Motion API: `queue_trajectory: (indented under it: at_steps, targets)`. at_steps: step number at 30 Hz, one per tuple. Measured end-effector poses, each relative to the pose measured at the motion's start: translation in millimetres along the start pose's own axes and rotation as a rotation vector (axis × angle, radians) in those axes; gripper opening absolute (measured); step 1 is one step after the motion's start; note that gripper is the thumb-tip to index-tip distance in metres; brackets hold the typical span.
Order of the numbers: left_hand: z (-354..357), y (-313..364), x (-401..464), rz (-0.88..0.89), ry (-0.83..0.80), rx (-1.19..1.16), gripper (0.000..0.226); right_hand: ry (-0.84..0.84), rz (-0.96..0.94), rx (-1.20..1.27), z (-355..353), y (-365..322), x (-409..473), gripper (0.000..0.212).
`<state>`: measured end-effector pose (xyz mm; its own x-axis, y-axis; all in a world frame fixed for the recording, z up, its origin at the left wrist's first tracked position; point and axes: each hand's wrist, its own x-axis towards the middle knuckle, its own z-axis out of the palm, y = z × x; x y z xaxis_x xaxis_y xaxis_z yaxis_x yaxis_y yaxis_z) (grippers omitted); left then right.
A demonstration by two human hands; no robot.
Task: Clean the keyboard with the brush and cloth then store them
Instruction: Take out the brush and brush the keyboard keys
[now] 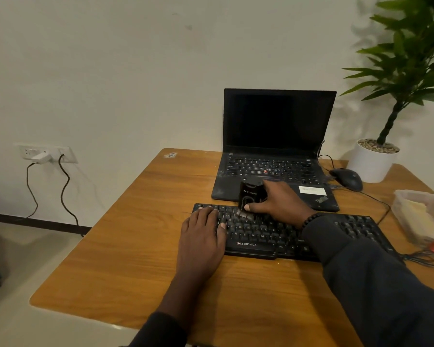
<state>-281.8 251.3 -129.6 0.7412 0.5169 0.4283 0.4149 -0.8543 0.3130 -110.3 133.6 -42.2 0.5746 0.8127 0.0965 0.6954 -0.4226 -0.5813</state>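
Note:
A black keyboard (258, 242) lies across the wooden table (135, 246) in front of me. My right hand (280, 201) grips a black brush (248, 195) by its handle, its pale bristles resting on the upper rows of keys. My left hand (203, 231) lies flat on the keyboard's left end, fingers straight over the keys. A clear plastic container (421, 216) at the right edge holds something yellowish, perhaps the cloth; I cannot tell for sure.
An open black laptop (276, 151) stands just behind the keyboard. A black mouse (347, 179) and a white potted plant (372, 159) sit at the back right. Cables run along the right side. A wall socket (45, 154) with plugs is on the left.

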Motion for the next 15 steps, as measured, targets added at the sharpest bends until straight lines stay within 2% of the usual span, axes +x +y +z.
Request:
queue_trajectory:
  at_steps: [3,6,8,12,15]
  targets:
    - [0,0,0,0.004,0.002,0.002,0.054,0.101,-0.028,-0.015,-2,-4,2,0.053]
    - [1,-1,0,0.003,0.000,0.006,0.054,-0.027,0.008,0.114,-2,-6,0,0.055]
    - [1,-1,0,0.008,-0.004,0.009,0.054,-0.105,0.018,0.096,2,-6,-5,0.054]
    - [2,-2,0,0.015,0.007,0.012,0.050,0.074,-0.063,-0.069,1,-7,-2,0.049]
    - [2,-2,0,0.010,0.001,0.014,0.050,0.007,-0.043,0.029,2,-12,-4,0.049]
